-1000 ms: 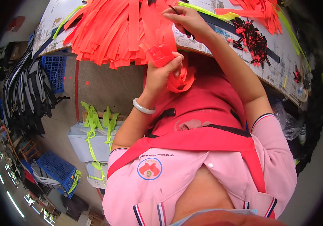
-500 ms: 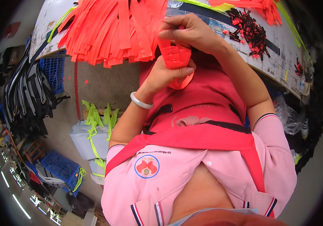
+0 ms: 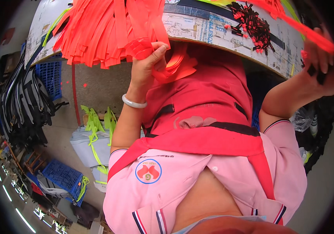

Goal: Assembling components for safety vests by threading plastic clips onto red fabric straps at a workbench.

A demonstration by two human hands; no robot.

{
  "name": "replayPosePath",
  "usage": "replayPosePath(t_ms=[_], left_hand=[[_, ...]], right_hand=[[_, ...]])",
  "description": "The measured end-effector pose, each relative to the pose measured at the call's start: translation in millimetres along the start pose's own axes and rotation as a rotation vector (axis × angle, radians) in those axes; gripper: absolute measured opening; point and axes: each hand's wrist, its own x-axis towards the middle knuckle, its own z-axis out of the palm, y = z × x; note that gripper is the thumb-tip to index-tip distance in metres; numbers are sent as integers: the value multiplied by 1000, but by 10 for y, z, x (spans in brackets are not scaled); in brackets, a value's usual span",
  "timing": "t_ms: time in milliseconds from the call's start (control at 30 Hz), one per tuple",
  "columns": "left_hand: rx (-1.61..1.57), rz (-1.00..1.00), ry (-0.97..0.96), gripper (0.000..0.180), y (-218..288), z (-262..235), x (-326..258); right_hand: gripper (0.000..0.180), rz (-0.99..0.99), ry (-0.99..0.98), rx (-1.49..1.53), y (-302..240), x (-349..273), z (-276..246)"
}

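My left hand is closed around a folded bundle of orange-red fabric strips. The bundle's lower part loops out to the right of the hand, over the red apron. Just beyond this hand, a thick pile of similar strips hangs over the table edge. Far to the right, my right hand is raised beside the table, blurred and partly in the dim rim. Its fingers are on a long orange-red strip that stretches from the table's far right. Small black pieces show at its fingers.
The worn white table carries a heap of small black and red pieces. Black and grey straps hang at the left near blue crates. Below lie yellow-green ribbons on pale sheets.
My right hand has left the bundle and swung far right, where a strip now stretches to it. My left hand has moved left and slightly up, still gripping the bundle.
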Motion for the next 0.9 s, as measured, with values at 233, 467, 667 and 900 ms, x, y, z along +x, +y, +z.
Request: replayPosePath(t_ms=[233,467,667,900], left_hand=[[307,71,-171,23,169,213,-49],[-40,-175,-281,33,53,194,40],[-150,-264,-359,21,14,361,75],[522,219,-36,14,-51,369,141]], right_hand=[[14,419,-325,-540,1349,-58,941],[14,290,-207,-522,1908,-148,613],[15,519,-133,-364,1935,-135,556],[20,405,-65,-601,1972,-286,506]])
